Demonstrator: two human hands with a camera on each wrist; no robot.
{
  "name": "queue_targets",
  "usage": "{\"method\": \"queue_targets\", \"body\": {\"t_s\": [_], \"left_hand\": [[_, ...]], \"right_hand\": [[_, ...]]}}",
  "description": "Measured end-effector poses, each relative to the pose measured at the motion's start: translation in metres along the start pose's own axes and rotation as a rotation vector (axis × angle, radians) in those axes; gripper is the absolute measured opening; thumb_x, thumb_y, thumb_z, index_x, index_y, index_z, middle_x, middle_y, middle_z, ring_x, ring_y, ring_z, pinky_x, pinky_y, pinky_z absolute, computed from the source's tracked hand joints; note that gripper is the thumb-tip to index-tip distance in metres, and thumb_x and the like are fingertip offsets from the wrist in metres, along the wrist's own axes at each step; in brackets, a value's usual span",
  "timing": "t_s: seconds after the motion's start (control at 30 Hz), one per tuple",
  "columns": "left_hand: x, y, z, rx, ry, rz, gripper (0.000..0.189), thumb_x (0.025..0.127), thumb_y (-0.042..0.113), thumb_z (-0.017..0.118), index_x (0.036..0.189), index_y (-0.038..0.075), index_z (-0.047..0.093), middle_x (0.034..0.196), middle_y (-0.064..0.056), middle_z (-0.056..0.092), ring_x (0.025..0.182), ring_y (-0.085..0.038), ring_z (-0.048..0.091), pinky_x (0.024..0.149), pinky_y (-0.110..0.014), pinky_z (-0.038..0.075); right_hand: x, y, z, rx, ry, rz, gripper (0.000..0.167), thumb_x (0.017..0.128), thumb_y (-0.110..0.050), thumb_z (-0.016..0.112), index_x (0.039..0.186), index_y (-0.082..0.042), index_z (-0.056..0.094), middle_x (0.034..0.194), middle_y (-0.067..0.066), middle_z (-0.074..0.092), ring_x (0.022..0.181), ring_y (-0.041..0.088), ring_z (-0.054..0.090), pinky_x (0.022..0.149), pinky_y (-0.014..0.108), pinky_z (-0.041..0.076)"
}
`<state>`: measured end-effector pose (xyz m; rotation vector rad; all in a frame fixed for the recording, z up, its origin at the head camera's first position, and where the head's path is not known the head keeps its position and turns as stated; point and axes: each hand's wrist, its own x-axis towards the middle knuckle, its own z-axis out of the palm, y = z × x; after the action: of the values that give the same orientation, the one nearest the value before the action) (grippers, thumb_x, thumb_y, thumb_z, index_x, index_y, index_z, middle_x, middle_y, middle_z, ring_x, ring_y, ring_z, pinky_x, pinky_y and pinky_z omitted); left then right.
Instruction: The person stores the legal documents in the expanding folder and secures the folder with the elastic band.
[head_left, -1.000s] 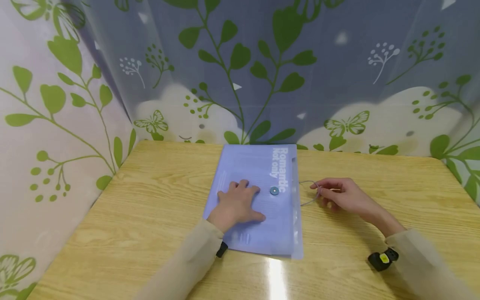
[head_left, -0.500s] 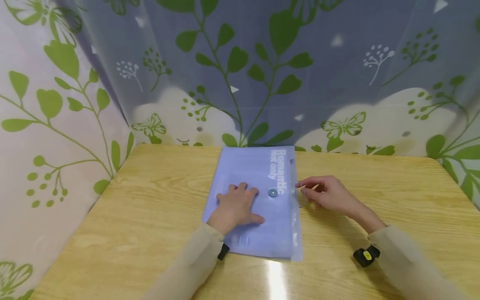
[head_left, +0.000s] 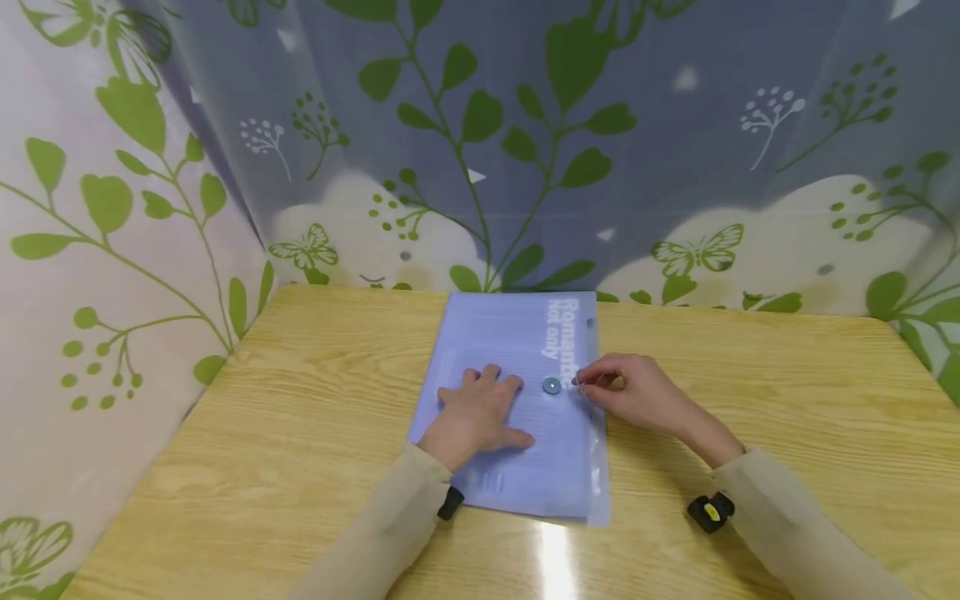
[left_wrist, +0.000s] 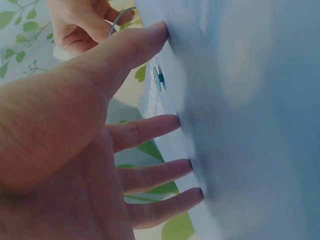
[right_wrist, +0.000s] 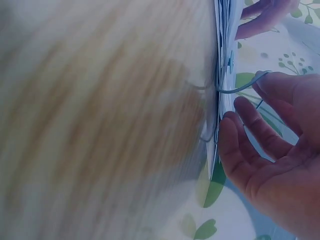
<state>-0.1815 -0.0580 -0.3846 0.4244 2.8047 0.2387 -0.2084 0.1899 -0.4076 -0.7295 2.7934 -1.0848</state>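
Note:
A bluish-purple plastic document folder [head_left: 495, 329] lies flat, with white lettering along its right side. My left hand [head_left: 477, 418] rests on it with fingers spread; in the left wrist view the fingertips press its surface. Right of that hand, a round teal button [head_left: 552, 386] sits on the cover. Between thumb and index finger, my right hand [head_left: 636, 393] pinches a thin elastic cord [right_wrist: 232, 91] over the folder's right edge, close to the button. In the right wrist view the cord loops round that edge, and the other right fingers are loosely bent.
A light wood table [head_left: 315, 417] carries the folder. Behind it hangs a leaf-patterned curtain [head_left: 675, 125], and a pale patterned one [head_left: 67, 275] runs along the left. Black wrist devices [head_left: 710, 511] show at both cuffs.
My right hand has moved left with the cord, from beside the folder to over its right edge near the button. The left hand stays put on the folder.

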Motion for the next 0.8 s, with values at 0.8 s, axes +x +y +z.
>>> {"method": "queue_targets", "body": {"t_s": [0.8], "left_hand": [[0.001, -0.041, -0.014, -0.098, -0.091, 0.107, 0.076, 0.077, 0.044, 0.088, 0.145, 0.033, 0.055, 0.158, -0.009, 0.038, 0.142, -0.042, 0.036, 0.114, -0.070, 0.030]], "right_hand": [[0.012, -0.005, 0.012, -0.112, -0.065, -0.014, 0.011, 0.088, -0.015, 0.076, 0.097, -0.009, 0.074, 0.100, 0.005, 0.074, 0.095, 0.020, 0.066, 0.087, 0.042, 0.054]]}}
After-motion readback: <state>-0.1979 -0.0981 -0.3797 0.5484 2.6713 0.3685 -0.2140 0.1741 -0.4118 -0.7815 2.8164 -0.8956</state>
